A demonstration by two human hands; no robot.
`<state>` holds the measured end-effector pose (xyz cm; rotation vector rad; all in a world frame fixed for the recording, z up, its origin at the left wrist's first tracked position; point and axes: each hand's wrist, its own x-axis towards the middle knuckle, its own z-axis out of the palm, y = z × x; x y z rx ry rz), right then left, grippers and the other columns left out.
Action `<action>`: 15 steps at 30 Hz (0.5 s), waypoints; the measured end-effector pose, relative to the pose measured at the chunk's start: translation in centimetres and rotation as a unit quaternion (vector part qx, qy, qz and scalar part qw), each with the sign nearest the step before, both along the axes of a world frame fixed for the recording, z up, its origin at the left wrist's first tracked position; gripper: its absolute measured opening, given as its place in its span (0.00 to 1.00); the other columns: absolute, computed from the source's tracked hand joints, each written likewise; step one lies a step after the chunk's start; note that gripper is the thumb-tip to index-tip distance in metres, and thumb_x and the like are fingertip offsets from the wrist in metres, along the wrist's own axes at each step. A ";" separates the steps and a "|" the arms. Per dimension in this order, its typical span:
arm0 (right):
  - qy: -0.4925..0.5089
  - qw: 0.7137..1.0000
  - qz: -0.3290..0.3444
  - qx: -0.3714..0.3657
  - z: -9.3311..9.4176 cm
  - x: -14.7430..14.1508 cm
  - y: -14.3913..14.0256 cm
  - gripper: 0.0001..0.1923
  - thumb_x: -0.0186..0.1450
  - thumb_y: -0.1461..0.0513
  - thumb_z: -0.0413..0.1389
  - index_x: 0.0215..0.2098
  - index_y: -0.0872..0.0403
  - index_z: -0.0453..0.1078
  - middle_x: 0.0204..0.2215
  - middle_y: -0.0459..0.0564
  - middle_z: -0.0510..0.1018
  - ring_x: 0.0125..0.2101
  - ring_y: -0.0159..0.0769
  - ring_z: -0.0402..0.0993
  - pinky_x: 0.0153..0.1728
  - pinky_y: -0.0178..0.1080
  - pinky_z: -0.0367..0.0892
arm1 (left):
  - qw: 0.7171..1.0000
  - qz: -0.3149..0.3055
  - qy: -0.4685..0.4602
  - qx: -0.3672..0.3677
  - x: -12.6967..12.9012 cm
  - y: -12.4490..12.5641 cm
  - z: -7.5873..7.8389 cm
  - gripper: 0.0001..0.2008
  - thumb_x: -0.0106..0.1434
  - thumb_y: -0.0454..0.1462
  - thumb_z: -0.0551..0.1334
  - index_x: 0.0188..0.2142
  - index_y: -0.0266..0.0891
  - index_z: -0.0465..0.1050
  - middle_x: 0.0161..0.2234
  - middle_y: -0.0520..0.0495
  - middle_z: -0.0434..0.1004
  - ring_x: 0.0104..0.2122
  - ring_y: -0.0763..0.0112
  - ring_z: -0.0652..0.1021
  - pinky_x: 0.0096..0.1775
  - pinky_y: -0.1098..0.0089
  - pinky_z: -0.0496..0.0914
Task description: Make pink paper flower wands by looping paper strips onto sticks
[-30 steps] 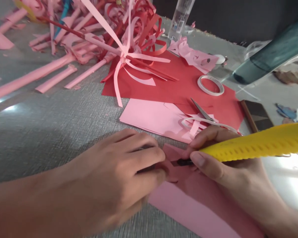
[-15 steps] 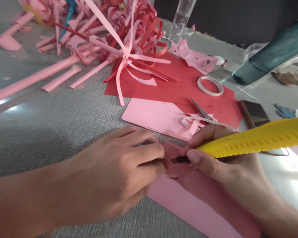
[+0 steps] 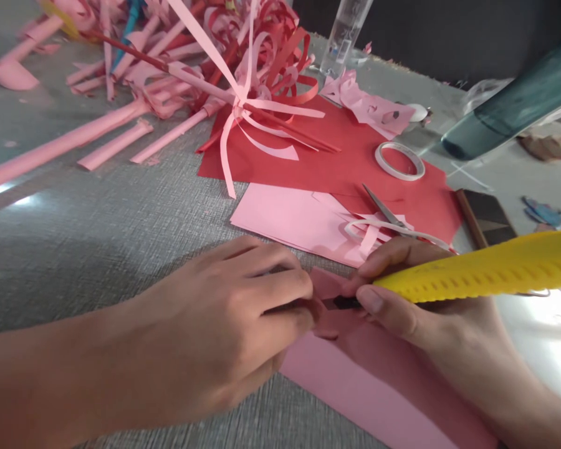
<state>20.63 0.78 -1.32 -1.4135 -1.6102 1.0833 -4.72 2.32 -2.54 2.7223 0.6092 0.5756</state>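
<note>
The grey, textured table carried rolled pink tubes over to the left, a red sheet mid-table, a pink sheet up front and, I noticed, a clear bottle farther back.

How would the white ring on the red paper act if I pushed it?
The white ring lies flat on the red paper, so it would probably slide rather than roll. Its narrow band suggests it's light. Its even, round outline hints at stiffness.
</note>
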 end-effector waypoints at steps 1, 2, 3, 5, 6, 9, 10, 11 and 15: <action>-0.007 1.000 -0.003 0.007 0.0 0.0 0.0 0.08 0.57 0.58 0.71 0.32 0.46 0.78 0.27 0.43 0.80 0.25 0.33 0.76 0.22 0.31 0.73 | 1.000 -0.001 0.001 0.000 0.0 0.0 0.0 0.08 0.71 0.33 0.59 0.43 0.42 0.78 0.45 0.47 0.79 0.48 0.58 0.76 0.50 0.54 0.74; -0.013 1.000 -0.007 0.015 0.0 -0.1 0.0 0.08 0.57 0.57 0.71 0.31 0.46 0.78 0.27 0.43 0.79 0.25 0.33 0.76 0.22 0.31 0.73 | 1.000 -0.001 0.001 0.000 0.0 0.0 0.0 0.08 0.70 0.33 0.59 0.44 0.42 0.78 0.45 0.46 0.79 0.48 0.58 0.76 0.50 0.54 0.74; -0.016 1.000 -0.008 0.021 0.0 -0.2 0.1 0.08 0.57 0.57 0.71 0.31 0.46 0.78 0.27 0.43 0.79 0.25 0.33 0.75 0.22 0.31 0.73 | 1.000 -0.001 0.001 0.000 0.0 0.0 0.0 0.08 0.70 0.33 0.60 0.44 0.42 0.78 0.45 0.46 0.79 0.48 0.57 0.76 0.50 0.54 0.74; -0.015 1.000 -0.008 0.023 0.0 -0.3 0.1 0.07 0.57 0.58 0.71 0.31 0.46 0.78 0.26 0.43 0.79 0.25 0.33 0.75 0.23 0.30 0.73 | 1.000 0.000 -0.001 0.000 0.0 0.0 -0.1 0.08 0.70 0.34 0.60 0.44 0.42 0.78 0.44 0.46 0.79 0.48 0.57 0.76 0.50 0.55 0.74; -0.012 1.000 -0.006 0.021 0.0 -0.3 0.2 0.07 0.57 0.58 0.71 0.31 0.46 0.78 0.26 0.43 0.79 0.25 0.33 0.76 0.23 0.30 0.73 | 1.000 0.000 -0.003 0.000 0.0 0.0 -0.1 0.08 0.70 0.34 0.60 0.44 0.42 0.78 0.44 0.46 0.79 0.48 0.57 0.76 0.51 0.55 0.74; -0.010 1.000 0.001 0.012 0.0 -0.2 0.1 0.08 0.57 0.59 0.71 0.32 0.46 0.78 0.27 0.43 0.80 0.25 0.33 0.77 0.24 0.30 0.73 | 1.000 -0.001 -0.004 -0.002 0.0 0.0 -0.1 0.08 0.70 0.34 0.60 0.44 0.42 0.78 0.44 0.45 0.79 0.48 0.57 0.76 0.51 0.55 0.74; -0.013 1.000 0.002 0.011 0.0 -0.1 0.1 0.08 0.57 0.59 0.71 0.32 0.46 0.78 0.27 0.43 0.81 0.25 0.33 0.77 0.24 0.29 0.74 | 1.000 -0.002 -0.004 -0.003 -0.1 0.0 -0.1 0.08 0.70 0.34 0.60 0.44 0.42 0.78 0.44 0.45 0.79 0.48 0.57 0.76 0.50 0.55 0.74; -0.015 1.000 0.002 0.012 0.0 -0.1 0.0 0.08 0.57 0.58 0.71 0.32 0.45 0.78 0.28 0.42 0.81 0.26 0.33 0.77 0.24 0.29 0.74 | 1.000 -0.002 -0.003 -0.002 -0.1 0.0 -0.1 0.08 0.70 0.34 0.60 0.44 0.42 0.78 0.44 0.45 0.79 0.48 0.57 0.76 0.50 0.55 0.74; -0.017 1.000 0.008 0.011 0.1 0.0 -0.1 0.08 0.58 0.56 0.71 0.32 0.44 0.77 0.28 0.42 0.81 0.28 0.34 0.79 0.25 0.29 0.74 | 1.000 -0.004 0.000 0.002 -0.1 0.0 -0.1 0.08 0.70 0.34 0.60 0.44 0.42 0.78 0.45 0.45 0.80 0.48 0.57 0.76 0.50 0.55 0.74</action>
